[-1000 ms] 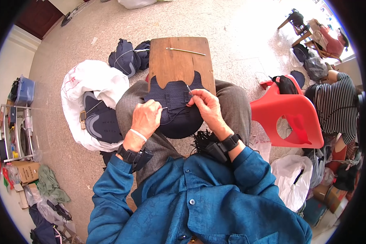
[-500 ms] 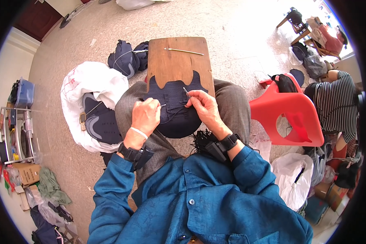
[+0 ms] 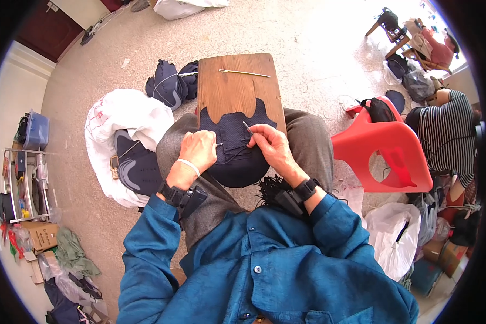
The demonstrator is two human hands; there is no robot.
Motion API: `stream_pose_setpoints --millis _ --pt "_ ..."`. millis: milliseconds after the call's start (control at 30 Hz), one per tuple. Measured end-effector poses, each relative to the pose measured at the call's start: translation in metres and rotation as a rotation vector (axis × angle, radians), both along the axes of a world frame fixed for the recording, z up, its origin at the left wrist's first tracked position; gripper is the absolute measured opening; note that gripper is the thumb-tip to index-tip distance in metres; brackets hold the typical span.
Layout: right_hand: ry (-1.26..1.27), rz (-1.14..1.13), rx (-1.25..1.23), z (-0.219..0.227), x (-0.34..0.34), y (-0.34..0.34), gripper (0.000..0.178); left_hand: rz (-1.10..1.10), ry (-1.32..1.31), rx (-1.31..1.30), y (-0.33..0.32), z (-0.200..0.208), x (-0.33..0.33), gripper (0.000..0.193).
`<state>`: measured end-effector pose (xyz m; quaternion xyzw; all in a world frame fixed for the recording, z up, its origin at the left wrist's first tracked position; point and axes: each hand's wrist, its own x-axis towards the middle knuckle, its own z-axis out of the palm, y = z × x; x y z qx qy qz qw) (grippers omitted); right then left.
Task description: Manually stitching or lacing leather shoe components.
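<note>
Dark blue cloth (image 3: 233,134) lies over near end of wooden bench (image 3: 228,89). Left fingers (image 3: 209,140) pinch thin metal stick (image 3: 219,144); right fingers (image 3: 262,131) pinch pointed metal tool (image 3: 246,126). Red print (image 3: 95,116) on white bag (image 3: 123,99); blurry letters (image 3: 146,170) on dark piece (image 3: 136,161) inside.

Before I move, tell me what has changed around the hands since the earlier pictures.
The thin tool in the right hand leans slightly farther left, its tip a little lower; the whole view has also shifted slightly. Nothing was taken or let go: the left hand still holds a slim light rod at the dark fabric, and the metal needle stays on the wooden board.
</note>
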<state>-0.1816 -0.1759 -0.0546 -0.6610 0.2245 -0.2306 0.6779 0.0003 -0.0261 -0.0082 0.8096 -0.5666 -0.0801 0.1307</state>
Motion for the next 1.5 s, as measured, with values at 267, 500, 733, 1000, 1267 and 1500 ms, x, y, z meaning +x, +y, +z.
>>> stream_pose_setpoints --millis 267,500,733,1000,1267,1500 --pt "0.087 -0.036 -0.667 0.02 0.008 0.0 0.017 0.025 0.172 -0.162 0.009 -0.003 -0.005 0.01" --pt "0.117 -0.045 -0.906 0.026 0.014 0.007 0.017 0.035 0.082 -0.348 0.009 -0.012 -0.013 0.009" --pt "0.029 0.067 -1.064 0.019 0.016 0.009 0.023 0.068 0.182 -0.302 0.009 -0.013 -0.012 0.009" --pt "0.044 0.105 -0.929 0.002 0.019 0.014 0.042 -0.053 0.123 -0.271 -0.005 -0.013 -0.005 0.006" --pt "0.025 0.14 -0.863 0.002 0.018 0.01 0.047 -0.081 0.278 -0.306 0.001 -0.009 -0.008 0.011" --pt "-0.016 0.069 -0.754 0.01 0.015 0.014 0.055 0.026 0.181 -0.268 0.007 -0.012 -0.007 0.007"
